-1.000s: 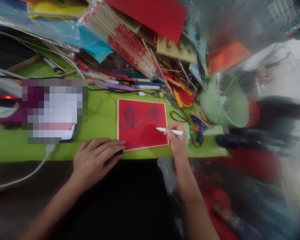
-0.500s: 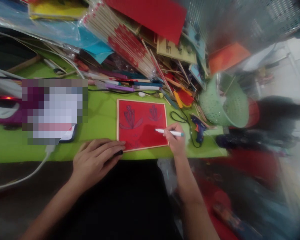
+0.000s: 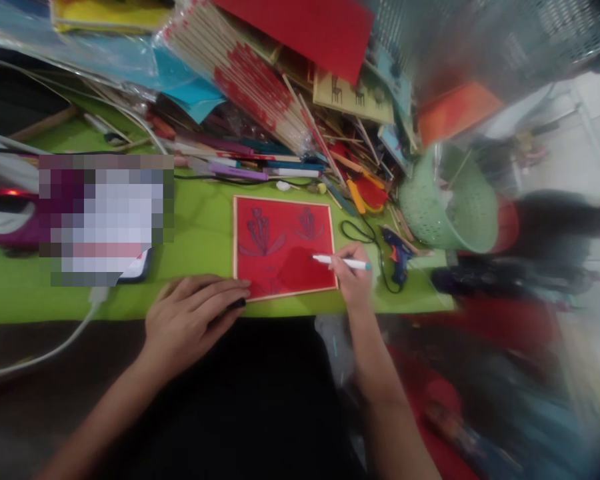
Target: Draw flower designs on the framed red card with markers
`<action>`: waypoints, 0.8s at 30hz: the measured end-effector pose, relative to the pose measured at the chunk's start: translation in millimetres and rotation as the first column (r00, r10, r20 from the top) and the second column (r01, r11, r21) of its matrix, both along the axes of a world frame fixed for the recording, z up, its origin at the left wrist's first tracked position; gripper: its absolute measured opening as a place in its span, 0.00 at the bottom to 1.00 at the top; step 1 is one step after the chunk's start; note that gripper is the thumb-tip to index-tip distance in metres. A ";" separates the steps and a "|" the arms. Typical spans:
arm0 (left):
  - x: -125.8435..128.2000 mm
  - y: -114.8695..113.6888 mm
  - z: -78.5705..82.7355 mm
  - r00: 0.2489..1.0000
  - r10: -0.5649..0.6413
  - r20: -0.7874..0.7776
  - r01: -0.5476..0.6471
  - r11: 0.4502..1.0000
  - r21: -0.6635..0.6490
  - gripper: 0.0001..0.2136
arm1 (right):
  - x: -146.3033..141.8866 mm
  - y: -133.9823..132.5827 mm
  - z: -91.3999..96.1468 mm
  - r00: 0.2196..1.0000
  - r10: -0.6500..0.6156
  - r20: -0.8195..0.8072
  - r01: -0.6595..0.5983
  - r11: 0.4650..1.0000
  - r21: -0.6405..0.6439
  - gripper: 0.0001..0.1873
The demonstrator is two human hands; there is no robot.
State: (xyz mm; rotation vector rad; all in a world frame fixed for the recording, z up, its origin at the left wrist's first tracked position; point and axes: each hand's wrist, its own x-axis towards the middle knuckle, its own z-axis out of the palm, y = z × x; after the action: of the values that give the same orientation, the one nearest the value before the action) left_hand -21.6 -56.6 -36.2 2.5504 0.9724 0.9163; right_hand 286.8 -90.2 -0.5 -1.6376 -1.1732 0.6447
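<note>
A red panel (image 3: pixel 290 270) with a thin pale wooden border lies on the green tabletop, bearing dark drawings of flowers with leaves. My right hand (image 3: pixel 353 275) grips a white marker pen (image 3: pixel 353 264) with a teal end; its tip points left over the panel's right half, and whether it touches the surface I cannot tell. Stretched out flat, the fingers of my left hand (image 3: pixel 195 310) rest on the panel's lower left corner. By its thumb is a small black thing (image 3: pixel 238 303) too unclear to name.
A glue gun (image 3: pixel 397 257) with a black cord lies right of the panel, before a green basket (image 3: pixel 447 200). Pens, sticks and orange-handled scissors (image 3: pixel 357 197) crowd behind. A phone (image 3: pixel 137 267) with a white cable lies at left.
The marker and my right hand have shifted very slightly right. My left hand stays on the panel's corner, and the whole view has tilted a touch.
</note>
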 end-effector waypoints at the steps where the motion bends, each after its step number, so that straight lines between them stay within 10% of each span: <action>1: 0.1 0.0 0.3 1.000 0.000 -0.001 0.000 1.000 0.004 0.09 | 0.2 0.1 -0.2 1.000 -0.005 0.000 0.005 1.000 0.006 0.06; 24: 0.2 -0.4 1.3 1.000 0.013 0.011 -0.012 1.000 -0.017 0.09 | -1.6 -0.1 0.7 1.000 -0.008 0.011 0.008 1.000 -0.008 0.08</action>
State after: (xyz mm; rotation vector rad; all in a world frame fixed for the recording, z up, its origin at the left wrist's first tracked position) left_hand -21.3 -57.1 -34.9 2.5249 0.9897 0.9209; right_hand 285.2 -90.2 0.2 -1.6532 -1.1730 0.6373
